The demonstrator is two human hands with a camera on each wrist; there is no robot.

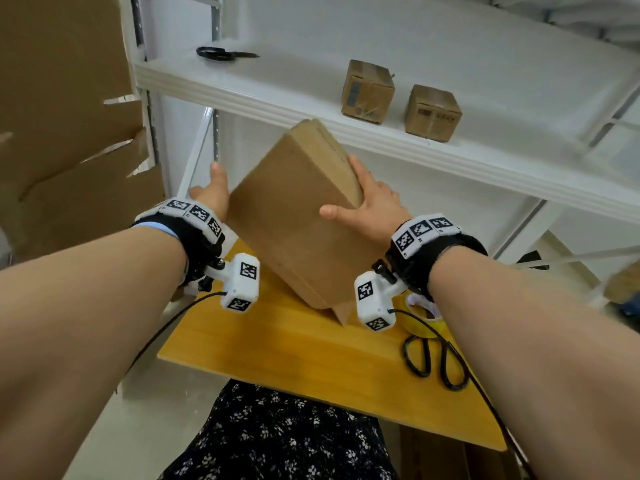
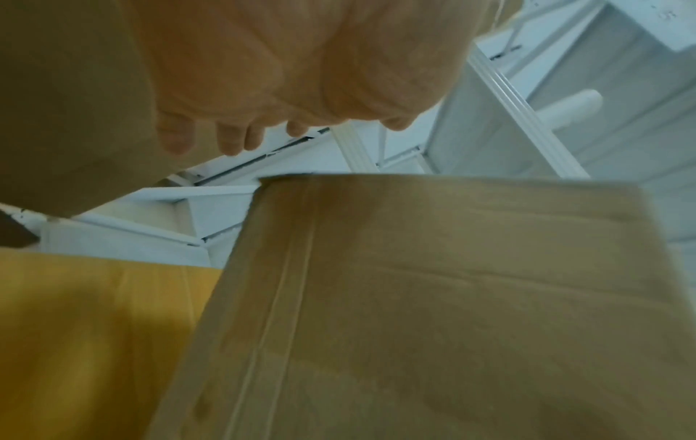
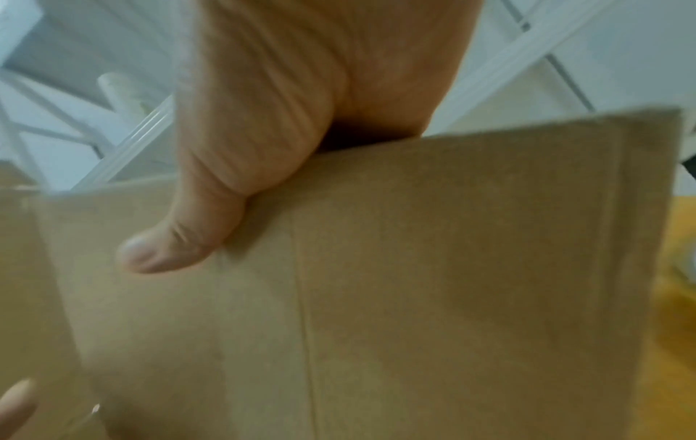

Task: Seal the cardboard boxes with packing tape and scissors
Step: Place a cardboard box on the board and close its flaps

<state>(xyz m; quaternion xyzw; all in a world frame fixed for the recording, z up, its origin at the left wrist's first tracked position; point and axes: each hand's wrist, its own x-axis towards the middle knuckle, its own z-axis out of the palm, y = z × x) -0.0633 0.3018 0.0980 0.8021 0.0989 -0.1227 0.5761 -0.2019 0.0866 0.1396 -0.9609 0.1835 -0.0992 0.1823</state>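
Holding the cardboard box (image 1: 294, 216) tilted above the wooden table (image 1: 277, 344), you have your right hand (image 1: 370, 206) clamped over its far edge, thumb on the near face, while your left hand (image 1: 213, 192) lies beside its left side with fingers straight. Two small taped boxes (image 1: 401, 100) on the white shelf (image 1: 311, 98) look finished. This one shows no tape yet: the tape roll (image 1: 424, 315) and scissors (image 1: 434, 362) lie untouched on the table by your right wrist.
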